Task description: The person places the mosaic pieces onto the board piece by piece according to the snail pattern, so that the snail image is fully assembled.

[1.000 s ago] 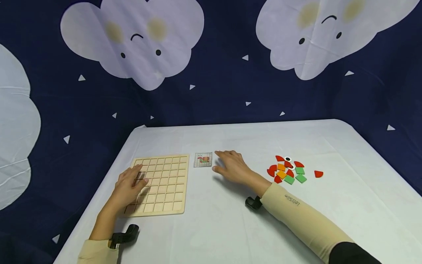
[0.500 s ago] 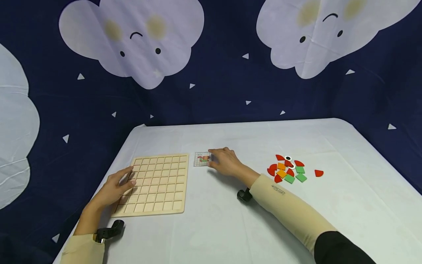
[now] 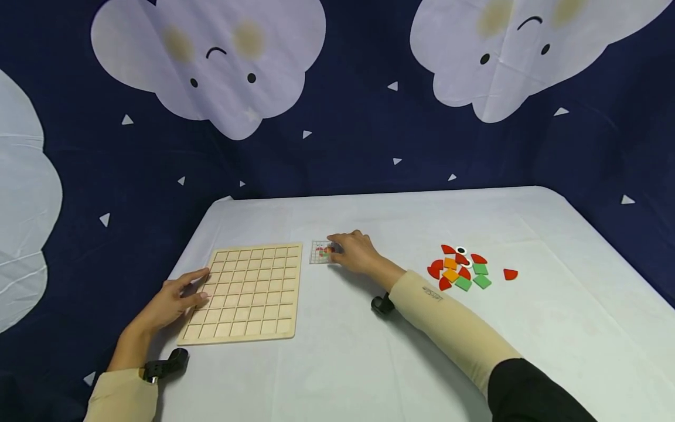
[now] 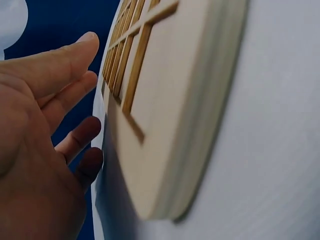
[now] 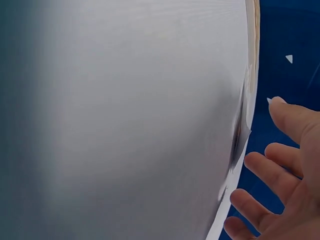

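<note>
A pale wooden board [image 3: 245, 293] with a grid of square recesses lies flat on the left of the table. At its left edge is my left hand [image 3: 171, 303], thumb and fingertips overlapping the rim in the head view. The left wrist view shows those fingers [image 4: 75, 55] extended beside the board's corner, gripping nothing. My right hand [image 3: 355, 253] reaches over a small clear card [image 3: 318, 252] printed with a coloured picture on a grid, its fingertips covering the card's right part. In the right wrist view the fingers [image 5: 270, 170] are spread and loosely bent.
Right of the right hand lies a loose cluster of flat pieces: red quarter-rounds [image 3: 479, 258], orange squares [image 3: 450, 275], green squares [image 3: 482, 282] and white eye discs [image 3: 461, 251]. One red piece [image 3: 510, 274] lies apart. A white cloth covers the table [image 3: 337, 363].
My left hand has drawn back leftward from over the board to its left edge. My right hand has moved left onto the card. The loose pieces have stayed put.
</note>
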The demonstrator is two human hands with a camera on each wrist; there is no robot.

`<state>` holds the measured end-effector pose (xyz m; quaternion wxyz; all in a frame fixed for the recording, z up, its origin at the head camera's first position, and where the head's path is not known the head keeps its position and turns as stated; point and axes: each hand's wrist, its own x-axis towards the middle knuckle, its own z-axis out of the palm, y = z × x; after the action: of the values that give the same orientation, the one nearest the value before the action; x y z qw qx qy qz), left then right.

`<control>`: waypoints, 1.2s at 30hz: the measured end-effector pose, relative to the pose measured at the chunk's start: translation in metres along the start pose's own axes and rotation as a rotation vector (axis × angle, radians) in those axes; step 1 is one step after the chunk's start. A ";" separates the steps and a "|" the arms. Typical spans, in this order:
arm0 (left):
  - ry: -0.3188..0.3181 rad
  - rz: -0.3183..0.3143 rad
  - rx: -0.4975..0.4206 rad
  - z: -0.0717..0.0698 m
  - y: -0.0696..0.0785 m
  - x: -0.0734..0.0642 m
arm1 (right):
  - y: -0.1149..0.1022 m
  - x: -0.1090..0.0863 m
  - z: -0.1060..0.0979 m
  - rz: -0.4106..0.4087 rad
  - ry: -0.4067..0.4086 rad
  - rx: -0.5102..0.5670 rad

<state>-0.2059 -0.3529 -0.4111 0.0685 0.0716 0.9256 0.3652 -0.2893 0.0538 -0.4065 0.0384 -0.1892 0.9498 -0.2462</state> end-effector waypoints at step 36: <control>-0.036 0.108 0.034 0.002 -0.002 -0.001 | 0.007 0.005 0.000 -0.025 -0.031 -0.216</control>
<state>-0.2044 -0.3528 -0.4137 0.0644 0.1290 0.9251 0.3513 -0.2960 0.0573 -0.4100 0.0294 -0.2076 0.9677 -0.1400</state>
